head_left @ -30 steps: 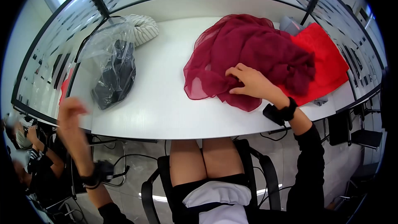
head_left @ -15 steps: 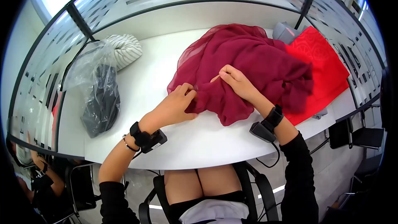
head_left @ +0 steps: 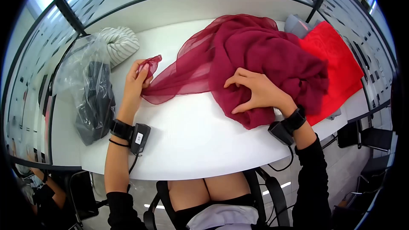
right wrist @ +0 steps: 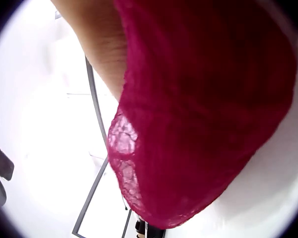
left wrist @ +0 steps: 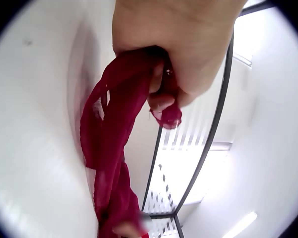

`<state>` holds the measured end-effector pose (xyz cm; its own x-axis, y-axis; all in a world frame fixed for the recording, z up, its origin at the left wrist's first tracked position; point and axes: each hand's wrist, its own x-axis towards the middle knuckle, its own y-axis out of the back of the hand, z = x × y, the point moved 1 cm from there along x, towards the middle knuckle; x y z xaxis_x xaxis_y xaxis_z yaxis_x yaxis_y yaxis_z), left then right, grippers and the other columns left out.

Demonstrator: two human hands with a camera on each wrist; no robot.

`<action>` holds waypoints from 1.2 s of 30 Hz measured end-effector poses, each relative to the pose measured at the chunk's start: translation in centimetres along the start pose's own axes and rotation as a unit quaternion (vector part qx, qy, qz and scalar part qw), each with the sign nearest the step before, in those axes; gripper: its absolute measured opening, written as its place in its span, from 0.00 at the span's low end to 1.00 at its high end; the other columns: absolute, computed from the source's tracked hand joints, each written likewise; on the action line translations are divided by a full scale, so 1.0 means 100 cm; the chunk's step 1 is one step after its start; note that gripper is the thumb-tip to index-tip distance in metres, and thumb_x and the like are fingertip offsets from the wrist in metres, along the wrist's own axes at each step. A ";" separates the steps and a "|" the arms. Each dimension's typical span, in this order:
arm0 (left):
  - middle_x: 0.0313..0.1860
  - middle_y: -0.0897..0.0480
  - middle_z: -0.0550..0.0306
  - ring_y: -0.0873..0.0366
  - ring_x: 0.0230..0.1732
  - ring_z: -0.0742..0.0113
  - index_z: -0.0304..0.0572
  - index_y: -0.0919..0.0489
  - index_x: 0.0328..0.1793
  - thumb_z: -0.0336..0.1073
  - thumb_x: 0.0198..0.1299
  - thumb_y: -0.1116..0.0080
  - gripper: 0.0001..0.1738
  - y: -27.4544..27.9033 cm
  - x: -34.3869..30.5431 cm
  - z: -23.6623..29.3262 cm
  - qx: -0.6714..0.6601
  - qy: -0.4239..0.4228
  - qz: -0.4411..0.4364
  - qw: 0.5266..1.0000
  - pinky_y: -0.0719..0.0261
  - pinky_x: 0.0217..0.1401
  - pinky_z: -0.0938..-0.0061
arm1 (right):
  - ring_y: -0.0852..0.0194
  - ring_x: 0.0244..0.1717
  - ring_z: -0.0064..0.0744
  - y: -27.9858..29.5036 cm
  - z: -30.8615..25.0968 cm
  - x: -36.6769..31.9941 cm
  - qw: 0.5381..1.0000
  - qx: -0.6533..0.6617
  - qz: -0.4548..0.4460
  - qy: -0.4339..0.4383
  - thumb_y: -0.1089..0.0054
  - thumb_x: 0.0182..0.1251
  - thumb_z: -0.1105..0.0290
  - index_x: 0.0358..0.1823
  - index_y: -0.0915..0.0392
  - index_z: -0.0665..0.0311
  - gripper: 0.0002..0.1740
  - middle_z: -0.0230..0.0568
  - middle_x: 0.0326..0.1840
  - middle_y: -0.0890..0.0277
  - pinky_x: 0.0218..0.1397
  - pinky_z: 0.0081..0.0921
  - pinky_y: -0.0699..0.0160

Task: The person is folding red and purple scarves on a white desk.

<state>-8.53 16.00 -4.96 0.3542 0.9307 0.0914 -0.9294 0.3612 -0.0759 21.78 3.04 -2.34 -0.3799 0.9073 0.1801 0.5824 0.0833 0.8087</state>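
A sheer dark-red scarf lies bunched on the white table, one end drawn out in a thin strip toward the left. My left hand grips that end, and a small tuft of cloth sticks out past the fingers. The left wrist view shows the scarf hanging in folds from the curled hand. My right hand rests over the near side of the heap, thumb and fingers spread apart. Scarf cloth hides most of the right hand in the right wrist view.
Bright red fabric and a grey item lie at the right, partly under or behind the scarf. On the left are a clear plastic bag with dark contents and a striped cloth roll. A low partition encloses the table.
My left hand came in from the left, reached the scarf, and pulled its end out leftward. The right hand pinched the cloth half a second ago; its fingers are now spread.
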 end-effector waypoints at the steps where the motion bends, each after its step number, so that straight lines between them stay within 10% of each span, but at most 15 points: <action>1: 0.25 0.31 0.67 0.35 0.28 0.81 0.40 0.27 0.47 0.35 0.64 0.49 0.09 0.003 0.000 0.003 0.068 -0.033 0.009 0.997 0.39 0.31 0.88 | 0.28 0.39 0.32 -0.001 0.005 -0.001 1.000 -0.002 0.001 -0.012 0.29 0.42 0.61 0.42 0.26 0.57 0.24 0.32 0.37 0.33 0.42 0.27 0.28; 8: 0.42 0.25 0.60 0.22 0.47 0.63 0.49 0.23 0.51 0.41 0.45 0.30 0.25 -0.011 -0.016 0.009 0.498 -0.178 -0.123 0.840 0.26 0.51 0.74 | 0.29 0.34 0.49 0.014 0.033 -0.008 0.990 -0.036 0.113 -0.079 0.41 0.53 0.75 0.38 0.32 0.67 0.12 0.50 0.33 0.31 0.37 0.31 0.29; 12: 0.34 0.23 0.53 0.21 0.42 0.58 0.46 0.24 0.48 0.32 0.54 0.40 0.13 0.000 -0.005 -0.001 0.495 -0.107 -0.090 0.857 0.26 0.45 0.74 | 0.31 0.31 0.54 0.014 0.048 -0.008 0.969 0.021 0.210 -0.130 0.45 0.62 0.70 0.37 0.35 0.71 0.11 0.59 0.30 0.31 0.35 0.32 0.31; 14: 0.31 0.22 0.53 0.21 0.39 0.61 0.43 0.25 0.47 0.29 0.58 0.45 0.10 0.011 0.000 -0.010 0.408 -0.109 0.028 0.906 0.27 0.44 0.75 | 0.25 0.41 0.35 0.020 0.064 -0.012 0.947 0.129 0.253 -0.150 0.49 0.66 0.66 0.47 0.30 0.69 0.14 0.48 0.42 0.23 0.46 0.26 0.30; 20: 0.48 0.24 0.50 0.22 0.45 0.61 0.34 0.32 0.56 0.28 0.66 0.58 0.14 0.066 0.016 -0.020 -0.156 -0.049 0.271 0.949 0.22 0.48 0.69 | 0.30 0.56 0.38 0.057 0.101 -0.055 0.624 0.543 0.504 -0.250 0.64 0.73 0.58 0.59 0.35 0.67 0.23 0.45 0.59 0.32 0.62 0.32 0.32; 21: 0.49 0.25 0.49 0.24 0.48 0.58 0.32 0.34 0.59 0.28 0.66 0.60 0.16 0.082 0.021 -0.026 -0.211 -0.091 0.252 0.940 0.23 0.55 0.63 | 0.31 0.57 0.38 0.060 0.095 -0.070 0.838 0.267 0.428 -0.209 0.62 0.73 0.57 0.61 0.36 0.67 0.24 0.46 0.59 0.32 0.63 0.32 0.32; 22: 0.51 0.25 0.48 0.25 0.50 0.58 0.32 0.34 0.59 0.27 0.66 0.61 0.16 0.081 0.020 -0.023 -0.225 -0.106 0.247 0.936 0.24 0.56 0.62 | 0.32 0.57 0.39 0.063 0.087 -0.086 0.901 -0.060 0.406 -0.137 0.61 0.72 0.56 0.62 0.37 0.67 0.25 0.46 0.59 0.33 0.63 0.33 0.32; 24: 0.54 0.27 0.46 0.26 0.52 0.56 0.30 0.35 0.59 0.27 0.66 0.62 0.17 0.071 0.016 -0.014 -0.254 -0.136 0.237 0.928 0.27 0.59 0.61 | 0.33 0.59 0.39 0.067 0.145 -0.109 0.853 0.101 0.493 -0.140 0.57 0.70 0.55 0.61 0.36 0.66 0.25 0.45 0.59 0.32 0.62 0.33 0.33; 27: 0.61 0.31 0.45 0.32 0.60 0.57 0.32 0.34 0.58 0.25 0.63 0.64 0.17 0.051 0.014 -0.005 -0.241 -0.180 0.207 0.931 0.36 0.66 0.61 | 0.34 0.60 0.39 0.099 0.130 -0.089 0.551 0.544 0.622 -0.113 0.56 0.69 0.59 0.58 0.33 0.65 0.22 0.43 0.57 0.30 0.62 0.33 0.33; 36: 0.63 0.31 0.51 0.38 0.66 0.63 0.41 0.28 0.49 0.25 0.54 0.56 0.16 0.039 0.005 0.007 0.033 -0.264 0.114 0.957 0.50 0.71 0.71 | 0.30 0.54 0.29 0.124 0.097 -0.082 0.659 0.103 0.745 -0.015 0.55 0.67 0.71 0.49 0.29 0.70 0.13 0.43 0.53 0.28 0.58 0.25 0.31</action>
<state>-12.05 17.87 -4.52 0.0563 0.8189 0.5711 -0.9869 0.1324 -0.0927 39.11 0.64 0.81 0.7366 0.0529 0.6743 0.3787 -0.8583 -0.3463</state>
